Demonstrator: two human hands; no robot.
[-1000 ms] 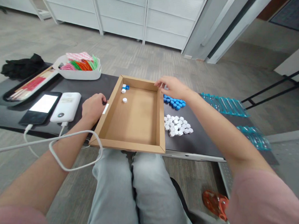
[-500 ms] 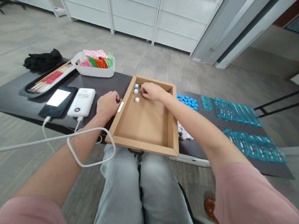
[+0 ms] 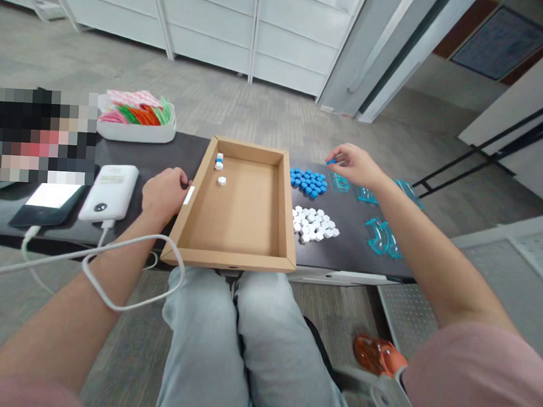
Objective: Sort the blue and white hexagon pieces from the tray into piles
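Observation:
My right hand [image 3: 353, 163] is over the far right of the table, thumb and fingertips pinching a blue hexagonal piece [image 3: 331, 162]. Just left of it lies a pile of blue hexagonal pieces [image 3: 309, 183]. White hexagonal pieces [image 3: 315, 224] form a second pile nearer me. My left hand [image 3: 163, 192] rests curled into a loose fist against the left side of a shallow cardboard tray [image 3: 289, 229]; nothing shows in it. Inside the tray, near its far left corner, are a small white-and-blue group of pieces [image 3: 219, 161] and a single white piece [image 3: 221, 181].
Clear teal plastic pieces [image 3: 381, 236] lie on the right of the table, partly behind my right forearm. On the left are a white power bank [image 3: 109, 193] with a cable [image 3: 137, 239] looping over my left forearm, and a white bin [image 3: 136, 134] of colourful strips.
My right hand has left the tray and moved right, past the blue pile, and now holds a blue piece. The view has turned rightward. My left hand stays beside the tray.

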